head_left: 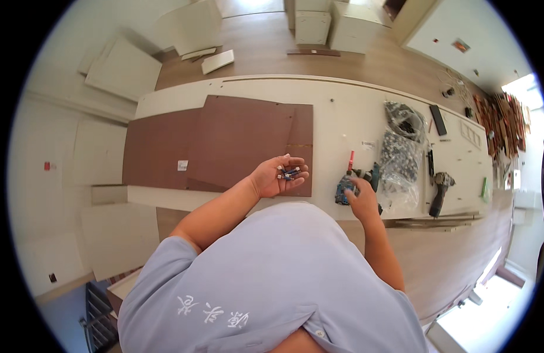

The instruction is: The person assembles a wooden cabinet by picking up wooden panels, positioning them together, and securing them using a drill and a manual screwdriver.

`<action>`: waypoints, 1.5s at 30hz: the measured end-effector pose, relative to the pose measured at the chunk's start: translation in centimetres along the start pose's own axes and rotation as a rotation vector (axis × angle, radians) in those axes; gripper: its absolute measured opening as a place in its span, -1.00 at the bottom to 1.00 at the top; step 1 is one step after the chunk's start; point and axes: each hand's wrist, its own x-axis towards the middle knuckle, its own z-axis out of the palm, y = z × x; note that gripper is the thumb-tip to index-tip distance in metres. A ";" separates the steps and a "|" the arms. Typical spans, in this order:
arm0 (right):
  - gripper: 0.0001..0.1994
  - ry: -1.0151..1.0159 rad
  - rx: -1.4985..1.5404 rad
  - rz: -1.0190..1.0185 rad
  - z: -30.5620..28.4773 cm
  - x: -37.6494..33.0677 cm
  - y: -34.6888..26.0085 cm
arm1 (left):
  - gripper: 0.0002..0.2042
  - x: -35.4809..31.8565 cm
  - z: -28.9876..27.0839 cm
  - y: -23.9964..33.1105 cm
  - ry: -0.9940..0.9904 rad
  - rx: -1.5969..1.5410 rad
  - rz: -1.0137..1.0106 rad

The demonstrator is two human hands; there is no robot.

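Note:
My left hand (272, 177) is palm up and cupped, holding several small blue-and-white connector fittings (289, 173). It is above the right end of the brown panels (242, 144). My right hand (363, 195) hovers over or touches a blue-and-black power tool (344, 189), its thumb and fingers apart; the hand covers part of the tool. Just beyond it a red-handled tool (351, 159) lies on the long white board (333, 126).
Right of the tool is a clear plastic bag (399, 162) of small dark hardware. Farther right are a second drill (441, 193), a black box-shaped piece (438, 120) and a green item (485, 188). White cabinets (312, 26) stand at the back; pale panels (123, 69) lean at left.

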 end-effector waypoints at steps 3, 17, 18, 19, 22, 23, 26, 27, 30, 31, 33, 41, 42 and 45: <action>-0.27 -0.043 -0.453 -0.031 1.1 -0.8 3.5 | -0.71 -0.4 -2.2 0.3 0.043 0.016 0.093; -0.32 0.022 0.180 -0.059 -0.7 -1.0 0.6 | -0.84 -2.8 -6.0 0.4 0.228 0.077 0.132; -0.38 -0.046 0.322 -0.033 -0.7 -1.2 1.4 | -0.85 -2.5 -6.4 0.3 0.223 0.069 0.155; -0.43 -0.115 0.461 0.002 -0.7 -1.4 2.1 | -0.86 -2.3 -6.8 0.1 0.218 0.062 0.177; -0.48 -0.202 0.977 -0.057 -2.3 -1.9 -3.5 | -0.89 -1.2 -7.6 -0.3 0.165 -0.050 0.197; -0.49 -0.208 0.881 -0.051 -2.3 -1.6 -3.6 | -0.89 -0.9 -7.7 -0.4 0.167 -0.059 0.199; -0.77 -0.167 0.656 0.000 -1.8 -0.7 -4.7 | -0.90 0.0 -8.1 -0.6 0.216 -0.049 0.190; -0.77 -0.163 0.625 -0.001 -1.6 -0.4 -4.6 | -0.90 0.4 -8.3 -0.7 0.261 -0.020 0.179; -0.62 -0.237 0.516 0.001 -0.5 0.3 -3.0 | -0.91 1.2 -9.1 -1.4 0.348 0.082 0.135; -0.60 -0.257 0.581 0.002 -0.3 -0.1 -2.4 | -0.91 1.4 -9.4 -1.6 0.369 0.118 0.118; -0.56 -0.295 0.711 0.001 -0.3 -0.4 -3.1 | -0.92 1.5 -9.6 -1.9 0.384 0.121 0.118; -0.67 -0.442 0.778 0.033 -2.4 -0.2 -6.6 | -0.90 1.5 -8.9 -2.1 0.287 0.028 0.163; -0.67 -0.461 0.731 0.021 -2.3 0.2 -6.7 | -0.90 1.5 -8.6 -2.1 0.278 0.025 0.166; -0.65 -0.498 0.718 0.006 -2.1 0.8 -7.0 | -0.89 1.5 -8.3 -2.0 0.263 0.031 0.175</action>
